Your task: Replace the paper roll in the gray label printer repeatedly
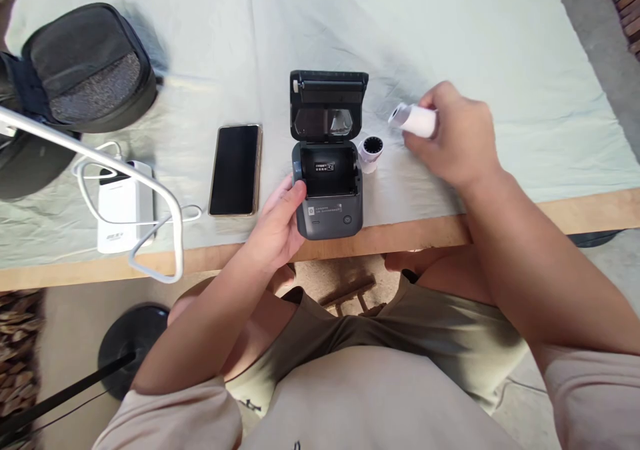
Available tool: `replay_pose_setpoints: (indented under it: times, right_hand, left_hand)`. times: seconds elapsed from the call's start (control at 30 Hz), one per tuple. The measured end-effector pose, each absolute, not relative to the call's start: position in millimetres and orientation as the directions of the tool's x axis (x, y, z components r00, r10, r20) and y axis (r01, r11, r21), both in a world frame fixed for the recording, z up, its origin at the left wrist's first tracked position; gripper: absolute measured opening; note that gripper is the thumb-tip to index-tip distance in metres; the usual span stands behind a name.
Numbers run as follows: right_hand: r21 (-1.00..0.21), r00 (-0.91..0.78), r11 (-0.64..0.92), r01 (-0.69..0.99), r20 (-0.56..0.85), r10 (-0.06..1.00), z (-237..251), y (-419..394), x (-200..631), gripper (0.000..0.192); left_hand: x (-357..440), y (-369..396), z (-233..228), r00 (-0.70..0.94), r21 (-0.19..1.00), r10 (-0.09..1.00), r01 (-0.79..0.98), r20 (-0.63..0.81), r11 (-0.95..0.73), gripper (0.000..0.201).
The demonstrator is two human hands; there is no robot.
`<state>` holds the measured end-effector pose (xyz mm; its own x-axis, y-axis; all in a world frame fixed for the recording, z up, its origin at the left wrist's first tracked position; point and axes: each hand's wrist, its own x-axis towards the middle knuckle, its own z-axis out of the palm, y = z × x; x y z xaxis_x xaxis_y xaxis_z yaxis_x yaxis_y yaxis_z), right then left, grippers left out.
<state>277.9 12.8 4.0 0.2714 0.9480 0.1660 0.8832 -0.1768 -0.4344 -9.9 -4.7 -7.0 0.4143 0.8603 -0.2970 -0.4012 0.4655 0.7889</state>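
A dark grey label printer point(330, 217) stands near the table's front edge with its lid point(327, 103) swung up and its inner bay bare. My left hand point(283, 220) grips the printer's left side, thumb on the rim. To the right, my right hand point(457, 133) pinches a white paper roll point(421, 121) with a loose end sticking out, held just over the cloth. Between that roll and the printer, a second white roll point(369, 160) with a black toothed core touches or nearly touches the printer's right side.
A phone point(235, 170) lies left of the printer. Farther left are a white power bank point(125, 210) with a looped cable, a white bent metal frame point(173, 237) and an open black case point(90, 70). A pale cloth point(450, 30) covers the table, whose wooden edge point(415, 237) runs before my lap.
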Motion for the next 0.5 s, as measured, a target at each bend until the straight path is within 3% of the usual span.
replay_pose_setpoints:
  times: [0.1, 0.17, 0.3, 0.5]
  right_hand:
    - [-0.594, 0.288, 0.027, 0.804, 0.428, 0.857, 23, -1, 265, 0.029]
    - [-0.604, 0.211, 0.263, 0.752, 0.599, 0.773, 33, -14, 248, 0.028]
    - [-0.515, -0.098, 0.491, 0.703, 0.613, 0.784, 34, -32, 209, 0.018]
    - [-0.314, -0.166, 0.358, 0.879, 0.503, 0.848, 7, -24, 195, 0.008]
  left_hand:
    - [-11, -5, -8, 0.403, 0.798, 0.861, -0.382, -0.311, 0.467, 0.038]
    - [-10, -5, -8, 0.398, 0.808, 0.862, -0.366, -0.314, 0.463, 0.038]
    - [-7, -5, -6, 0.401, 0.808, 0.863, -0.367, -0.309, 0.46, 0.04]
    - [-6, -6, -5, 0.443, 0.811, 0.852, -0.366, -0.28, 0.456, 0.054]
